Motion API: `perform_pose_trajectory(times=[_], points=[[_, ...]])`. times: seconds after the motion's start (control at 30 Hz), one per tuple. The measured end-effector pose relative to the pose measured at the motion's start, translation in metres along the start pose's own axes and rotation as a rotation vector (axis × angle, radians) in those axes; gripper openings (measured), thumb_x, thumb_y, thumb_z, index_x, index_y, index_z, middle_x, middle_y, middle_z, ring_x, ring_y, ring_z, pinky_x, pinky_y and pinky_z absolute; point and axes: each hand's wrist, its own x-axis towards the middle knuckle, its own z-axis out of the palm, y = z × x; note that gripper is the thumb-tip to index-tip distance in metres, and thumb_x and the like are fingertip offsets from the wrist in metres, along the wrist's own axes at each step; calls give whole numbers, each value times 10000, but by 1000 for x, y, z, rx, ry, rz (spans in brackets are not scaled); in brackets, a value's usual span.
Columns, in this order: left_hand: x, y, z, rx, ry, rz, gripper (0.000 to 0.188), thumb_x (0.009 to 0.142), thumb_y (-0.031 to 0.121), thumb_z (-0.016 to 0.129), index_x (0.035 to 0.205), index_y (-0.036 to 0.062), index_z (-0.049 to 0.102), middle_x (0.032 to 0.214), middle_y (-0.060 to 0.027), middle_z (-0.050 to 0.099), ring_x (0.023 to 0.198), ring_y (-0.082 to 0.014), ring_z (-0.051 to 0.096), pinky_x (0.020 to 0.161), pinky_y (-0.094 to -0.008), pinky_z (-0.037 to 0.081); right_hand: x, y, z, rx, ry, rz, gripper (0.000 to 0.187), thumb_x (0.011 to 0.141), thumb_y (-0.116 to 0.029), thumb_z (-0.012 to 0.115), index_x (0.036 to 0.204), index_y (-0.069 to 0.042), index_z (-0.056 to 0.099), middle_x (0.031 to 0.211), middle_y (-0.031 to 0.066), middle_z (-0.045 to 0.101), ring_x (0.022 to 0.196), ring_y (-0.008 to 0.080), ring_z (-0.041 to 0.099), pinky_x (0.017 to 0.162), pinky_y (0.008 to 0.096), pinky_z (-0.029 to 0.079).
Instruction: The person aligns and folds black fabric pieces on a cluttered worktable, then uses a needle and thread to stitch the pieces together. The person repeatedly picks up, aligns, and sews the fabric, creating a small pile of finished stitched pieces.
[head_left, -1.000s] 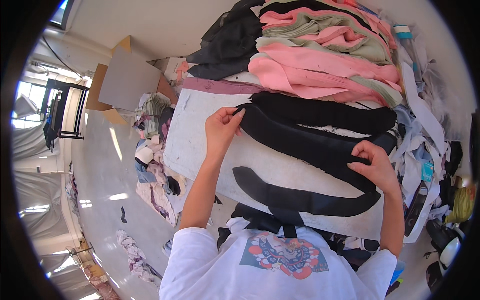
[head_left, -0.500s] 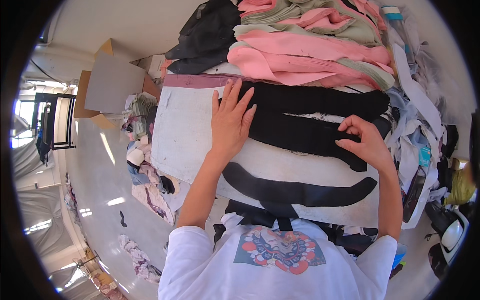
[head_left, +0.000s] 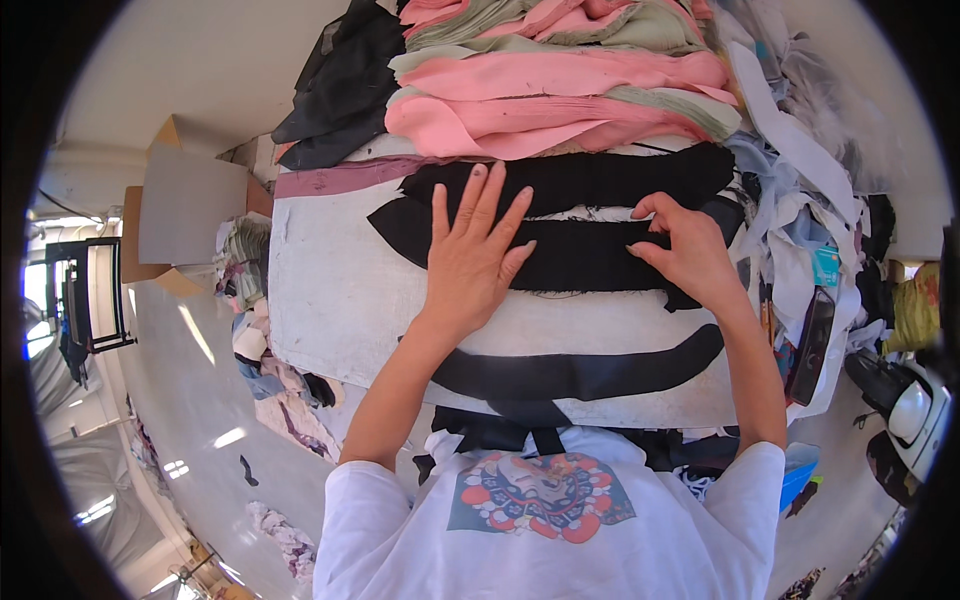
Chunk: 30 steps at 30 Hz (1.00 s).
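Observation:
Two long black cloth pieces lie side by side across the white table top: a far one [head_left: 620, 178] and a near one [head_left: 590, 255] with a frayed lower edge. My left hand [head_left: 472, 260] is open, with spread fingers pressed flat over both pieces towards their left ends. The near piece's pointed left end sticks out past this hand. Over the near piece's right part, my right hand [head_left: 690, 250] has bent fingers, with a gap between thumb and forefinger and nothing seen in it. Closer to me lies a separate curved black strip [head_left: 580, 372].
Pink and grey-green folded cloth [head_left: 560, 75] is stacked at the back, beside black cloth [head_left: 345, 95]. Scraps and white strips [head_left: 790, 130] crowd the right side. A cardboard box [head_left: 190, 205] and a scrap pile [head_left: 245, 255] stand at the left.
The near black piece has shifted left, so its pointed end now shows beyond my left hand and a gap parts it from the far piece. The whole view has also shifted.

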Motion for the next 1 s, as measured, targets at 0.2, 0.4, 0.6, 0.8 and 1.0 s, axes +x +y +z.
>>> perform_pose_trajectory(times=[0.2, 0.4, 0.6, 0.8, 1.0], points=[[-2, -5, 13, 11, -142, 10, 530, 990, 372, 432, 1467, 144, 396, 1560, -106, 281, 1462, -257, 207, 1185, -494, 80, -4, 14, -19, 65, -12, 91, 369, 725, -136, 769, 1032, -94, 570, 728, 62, 611, 722, 263, 629, 652, 382, 463], [-2, -1, 13, 44, -125, -4, 572, 952, 354, 523, 1465, 137, 394, 1554, -125, 285, 1456, -277, 219, 1180, -507, 88, -5, 15, -13, 10, 39, 92, 375, 728, -135, 770, 1043, -102, 569, 737, 68, 617, 723, 277, 633, 658, 393, 466], [35, 59, 12, -249, -101, 266, 653, 887, 300, 617, 1452, 75, 379, 1556, -138, 269, 1458, -286, 211, 1182, -496, 111, -1, 18, -9, -24, 28, 72, 387, 727, -165, 777, 1043, -94, 565, 784, 88, 648, 750, 300, 643, 661, 405, 474], [41, 68, 42, -222, -196, 313, 677, 943, 466, 479, 1474, 71, 336, 1557, -145, 254, 1464, -281, 187, 1189, -501, 81, -15, 34, -31, 184, 13, 144, 384, 724, -135, 776, 1055, -74, 592, 785, 62, 641, 724, 201, 627, 672, 321, 478], [40, 70, 40, -204, -212, 293, 717, 932, 515, 472, 1487, 90, 318, 1564, -153, 230, 1469, -277, 173, 1189, -507, 71, -38, 49, -61, 501, 157, 329, 373, 743, 8, 713, 1095, -33, 596, 909, 16, 628, 829, 101, 578, 762, 234, 463]])
